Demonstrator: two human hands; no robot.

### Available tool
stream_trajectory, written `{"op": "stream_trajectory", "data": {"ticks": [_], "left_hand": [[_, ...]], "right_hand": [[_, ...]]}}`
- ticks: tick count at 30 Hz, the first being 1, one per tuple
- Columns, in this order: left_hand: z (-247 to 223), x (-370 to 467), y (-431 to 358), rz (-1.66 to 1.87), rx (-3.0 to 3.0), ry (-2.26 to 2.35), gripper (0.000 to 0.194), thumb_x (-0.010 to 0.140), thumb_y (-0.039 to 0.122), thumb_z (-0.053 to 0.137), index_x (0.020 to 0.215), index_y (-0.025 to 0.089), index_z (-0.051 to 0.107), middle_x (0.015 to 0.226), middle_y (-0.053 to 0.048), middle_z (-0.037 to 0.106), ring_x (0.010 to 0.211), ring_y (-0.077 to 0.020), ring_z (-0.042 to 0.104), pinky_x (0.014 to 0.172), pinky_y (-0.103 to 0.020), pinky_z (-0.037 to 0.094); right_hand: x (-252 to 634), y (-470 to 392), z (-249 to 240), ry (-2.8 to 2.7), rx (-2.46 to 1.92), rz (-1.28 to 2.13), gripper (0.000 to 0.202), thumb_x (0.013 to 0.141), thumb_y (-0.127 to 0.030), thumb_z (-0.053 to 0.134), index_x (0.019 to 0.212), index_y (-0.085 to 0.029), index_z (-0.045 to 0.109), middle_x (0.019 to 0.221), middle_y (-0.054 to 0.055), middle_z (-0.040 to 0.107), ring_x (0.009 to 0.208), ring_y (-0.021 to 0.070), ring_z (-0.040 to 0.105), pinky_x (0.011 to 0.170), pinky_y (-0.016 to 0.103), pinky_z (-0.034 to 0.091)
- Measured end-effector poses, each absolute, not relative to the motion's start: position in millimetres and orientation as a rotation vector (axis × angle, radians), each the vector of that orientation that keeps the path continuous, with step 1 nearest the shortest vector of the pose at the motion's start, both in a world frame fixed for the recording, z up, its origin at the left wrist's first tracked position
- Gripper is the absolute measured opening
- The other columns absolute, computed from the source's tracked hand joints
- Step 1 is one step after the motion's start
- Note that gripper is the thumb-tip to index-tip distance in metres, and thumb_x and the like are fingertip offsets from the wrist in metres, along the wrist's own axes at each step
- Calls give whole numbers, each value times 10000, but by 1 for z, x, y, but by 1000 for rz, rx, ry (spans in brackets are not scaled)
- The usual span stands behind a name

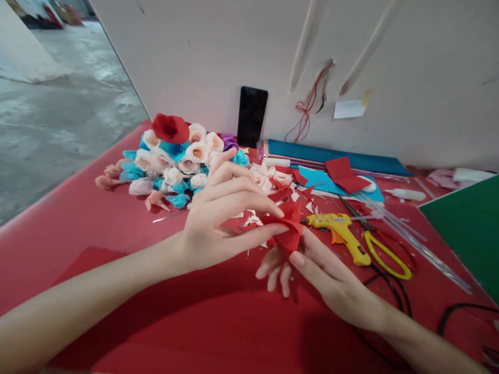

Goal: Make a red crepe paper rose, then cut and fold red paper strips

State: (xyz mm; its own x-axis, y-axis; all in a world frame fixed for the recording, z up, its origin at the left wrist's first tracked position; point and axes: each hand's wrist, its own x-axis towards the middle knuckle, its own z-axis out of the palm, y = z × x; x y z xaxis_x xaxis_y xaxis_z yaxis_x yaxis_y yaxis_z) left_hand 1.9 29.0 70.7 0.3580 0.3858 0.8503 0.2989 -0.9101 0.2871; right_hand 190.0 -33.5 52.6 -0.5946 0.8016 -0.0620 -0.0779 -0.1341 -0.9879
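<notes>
Above the middle of the red table, a folded piece of red paper [290,231] is held between both hands. My left hand [222,213] reaches in from the left, its thumb and a fingertip pinching the paper's upper left side. From the lower right comes my right hand [327,278], its thumb and index finger closed on the paper's lower right edge, the other fingers curled loosely beneath. The paper partly hides the right fingers. Just right of the paper lies a yellow glue gun [343,231], its nozzle towards the hands.
Paper flowers [197,150] are piled at the back left. A black phone [252,117] leans on the wall. Yellow-handled scissors [385,254], clear sticks, cables and a green board [468,223] are on the right. Paper scraps lie behind the hands on the red table [175,322].
</notes>
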Motion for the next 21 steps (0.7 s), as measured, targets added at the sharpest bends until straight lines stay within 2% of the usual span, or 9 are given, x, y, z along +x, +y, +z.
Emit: {"op": "stream_trajectory", "data": {"ticks": [4,7,11,14,17,21], "left_hand": [[71,0,33,1679,2631,549,58,768,190,687,778,215,636,661,32,623,729,-142,531,827,-401,485],[72,-1,35,1765,2740,480,59,741,156,704,754,189,657,629,38,621,706,-135,510,934,-469,442],[70,-2,36,1785,2880,519,104,708,118,705,768,167,636,604,51,605,664,-124,502,1019,-522,357],[71,-2,34,1710,2756,533,123,762,156,629,878,143,590,590,51,580,633,-119,517,1048,-541,301],[74,-2,33,1613,2515,592,121,851,159,482,944,171,559,607,46,567,622,-113,530,1015,-480,344],[75,-5,37,1406,2344,651,215,858,106,464,1005,225,566,910,-6,631,849,-135,573,843,-314,465]], "right_hand": [[189,-33,48,-1520,-887,1798,306,931,-390,434,1149,-180,386,961,73,626,729,91,593,574,207,473],[187,-33,46,-1467,-953,1762,313,896,-388,506,1101,-175,401,867,47,628,677,81,585,562,197,470],[185,-33,48,-1439,-972,1720,221,925,-380,443,967,-163,438,766,30,613,621,74,573,542,189,459],[186,-33,52,-1437,-979,1699,233,933,-376,421,871,-155,462,774,42,604,643,82,577,553,197,461],[192,-30,54,-1366,-962,1747,251,941,-377,399,868,-153,486,770,38,608,632,87,572,562,207,458],[200,-24,55,-1287,-843,1930,315,936,-421,369,887,-149,520,689,23,600,572,97,552,555,226,439]]}}
